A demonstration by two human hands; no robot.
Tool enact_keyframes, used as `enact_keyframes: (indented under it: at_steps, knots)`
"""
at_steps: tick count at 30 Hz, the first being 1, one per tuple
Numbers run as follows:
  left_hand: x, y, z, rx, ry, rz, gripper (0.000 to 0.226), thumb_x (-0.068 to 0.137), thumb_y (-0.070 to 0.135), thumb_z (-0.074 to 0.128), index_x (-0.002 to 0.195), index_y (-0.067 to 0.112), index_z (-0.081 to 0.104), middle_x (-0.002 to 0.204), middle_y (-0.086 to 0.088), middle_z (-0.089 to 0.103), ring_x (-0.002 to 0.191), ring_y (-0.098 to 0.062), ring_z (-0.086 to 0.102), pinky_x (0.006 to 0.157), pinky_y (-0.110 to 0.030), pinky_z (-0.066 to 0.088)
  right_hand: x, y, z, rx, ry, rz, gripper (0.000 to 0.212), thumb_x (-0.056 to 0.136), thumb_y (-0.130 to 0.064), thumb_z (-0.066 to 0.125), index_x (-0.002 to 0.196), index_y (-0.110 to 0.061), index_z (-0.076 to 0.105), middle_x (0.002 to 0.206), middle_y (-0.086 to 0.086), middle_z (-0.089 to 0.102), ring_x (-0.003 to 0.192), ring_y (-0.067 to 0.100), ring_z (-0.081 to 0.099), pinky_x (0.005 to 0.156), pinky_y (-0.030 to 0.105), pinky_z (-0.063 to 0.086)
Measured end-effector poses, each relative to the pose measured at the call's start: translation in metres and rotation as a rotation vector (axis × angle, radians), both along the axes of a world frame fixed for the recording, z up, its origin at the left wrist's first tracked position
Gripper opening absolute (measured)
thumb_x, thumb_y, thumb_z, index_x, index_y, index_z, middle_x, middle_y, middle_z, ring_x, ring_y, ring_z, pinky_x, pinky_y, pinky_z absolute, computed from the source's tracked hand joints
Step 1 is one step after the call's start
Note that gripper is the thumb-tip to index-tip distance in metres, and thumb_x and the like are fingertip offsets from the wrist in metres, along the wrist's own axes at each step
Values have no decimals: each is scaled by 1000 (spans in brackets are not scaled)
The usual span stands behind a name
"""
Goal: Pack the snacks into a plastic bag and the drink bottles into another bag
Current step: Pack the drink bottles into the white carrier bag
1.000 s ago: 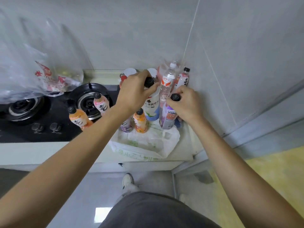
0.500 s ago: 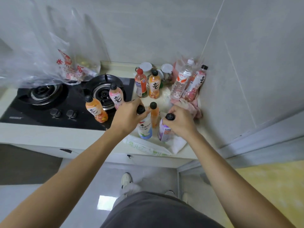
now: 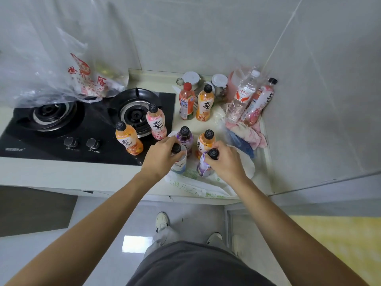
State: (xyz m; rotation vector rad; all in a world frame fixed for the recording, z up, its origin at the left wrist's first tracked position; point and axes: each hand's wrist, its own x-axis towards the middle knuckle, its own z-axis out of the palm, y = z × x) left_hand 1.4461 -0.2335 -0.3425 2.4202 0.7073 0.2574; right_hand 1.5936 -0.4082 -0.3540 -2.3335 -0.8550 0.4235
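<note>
My left hand [image 3: 161, 156] grips the black cap of a white-and-blue bottle [image 3: 179, 165] standing on the white plastic bag [image 3: 206, 189] at the counter's front edge. My right hand [image 3: 225, 162] holds a purple bottle [image 3: 204, 168] by its black cap, also on that bag. Just behind them stand another purple bottle [image 3: 185, 138] and an orange bottle [image 3: 206, 141]. Two more bottles, orange [image 3: 128, 139] and pink [image 3: 156, 124], stand on the stove. A red-capped bottle [image 3: 186, 102] and an orange one [image 3: 204, 104] stand further back.
A black two-burner gas stove [image 3: 51, 129] fills the left of the counter, with a large clear plastic bag [image 3: 47, 73] with red print above it. In the right corner lean a water bottle [image 3: 241, 98] and a pink bottle [image 3: 260, 102] over crumpled cloths [image 3: 247, 133]. Two jars [image 3: 191, 78] stand at the back wall.
Both hands have brought their bottles from the back of the counter down to the front, onto the white bag. The view has tilted, showing more counter and stove.
</note>
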Motion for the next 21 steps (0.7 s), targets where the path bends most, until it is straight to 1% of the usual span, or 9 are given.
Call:
enact_keyframes:
  at_steps: [4,8,10,11,13,15,16,18,21]
  knots:
    - [6,-3,-2,-7,1,-28,26,91,37,68,92,14,55,87,0,60,73,-26,57,63,-43,51,-3,4,-4,0,-30,-35,25,84,-34,78,99,-20,64,83,-2,70,83,26,67,65,34,47]
    - [9,3,-5,-53,35,-26,32,87,41,71,98,22,48,83,2,62,72,-26,61,61,-42,53,-7,3,-6,-51,12,-94,54,77,-47,84,105,-20,45,98,3,69,91,31,65,70,40,52]
    - [9,7,-6,-96,81,9,48,81,49,75,105,27,39,82,2,62,73,-28,63,63,-44,54,-9,0,-9,-73,55,-104,71,70,-51,87,119,-22,43,118,6,63,105,34,64,80,42,52]
    - [9,8,-8,-111,102,22,57,78,53,77,110,29,37,87,1,62,78,-29,64,66,-44,55,-10,-2,-12,-100,88,-106,82,67,-53,88,128,-24,41,126,6,58,111,35,63,85,44,52]
    - [8,10,-13,-156,131,56,79,71,60,82,126,27,34,112,-2,62,96,-31,64,78,-44,55,-10,-6,-20,-169,149,-103,96,62,-55,89,139,-28,38,132,5,50,116,35,61,92,47,52]
    - [6,12,-18,-266,162,100,104,63,67,84,143,27,31,140,-1,52,116,-27,58,95,-48,53,-8,-9,-30,-176,232,-111,101,57,-55,92,140,-31,39,134,3,51,118,32,60,98,48,51]
    - [5,12,-21,-328,190,112,112,58,68,87,146,28,30,144,1,48,121,-24,54,100,-48,51,-7,-10,-35,-145,277,-112,102,54,-55,93,139,-34,40,135,1,54,119,28,61,100,49,52]
    - [1,13,-32,-439,256,108,122,50,65,93,150,33,30,142,4,45,125,-19,48,104,-48,50,-3,-11,-49,-82,337,-99,103,48,-54,93,136,-39,41,132,-5,61,118,21,63,101,48,53]
    - [-1,12,-53,-603,248,90,132,44,56,98,153,38,27,141,9,51,128,-20,50,104,-55,51,5,-11,-58,-25,388,-55,104,49,-40,97,138,-41,43,128,-12,65,117,12,65,104,43,52]
